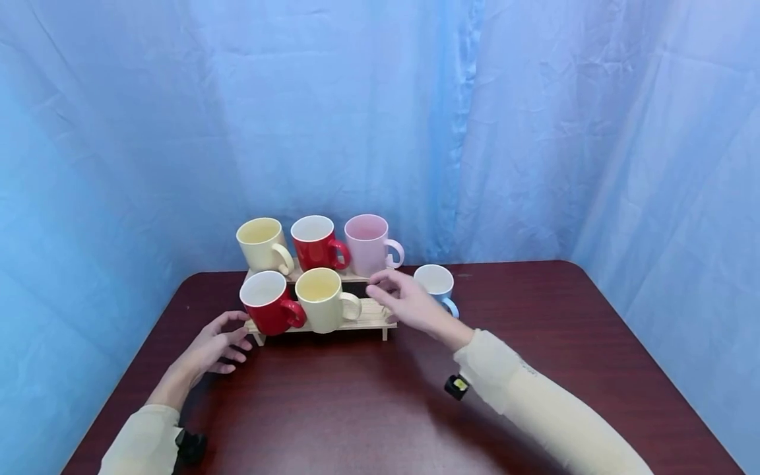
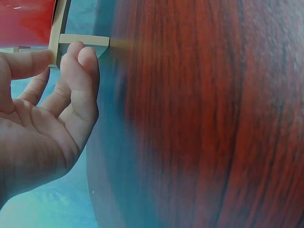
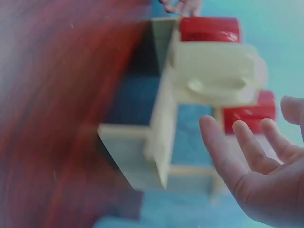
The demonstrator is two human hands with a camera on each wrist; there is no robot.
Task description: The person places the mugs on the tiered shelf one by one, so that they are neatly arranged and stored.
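Observation:
A two-tier wooden rack [image 1: 371, 316] holds several mugs. On its lower tier stand a red mug [image 1: 268, 310] at the left and a cream mug [image 1: 320, 307] beside it. The upper tier carries another cream mug [image 1: 261, 245], a second red mug [image 1: 311, 247] and a pink mug [image 1: 365, 247]. My left hand [image 1: 216, 344] is at the rack's left end, fingers loosely bent; a fingertip appears to touch the frame in the left wrist view. Over the lower tier's right part hovers my right hand [image 1: 410, 305], fingers spread and holding nothing in the right wrist view.
A light blue mug [image 1: 435, 280] with a white inside stands right of the rack, partly hidden by my right hand. The dark red-brown table [image 1: 356, 409] extends in front and to the right. Blue curtains [image 1: 356, 119] hang behind and at both sides.

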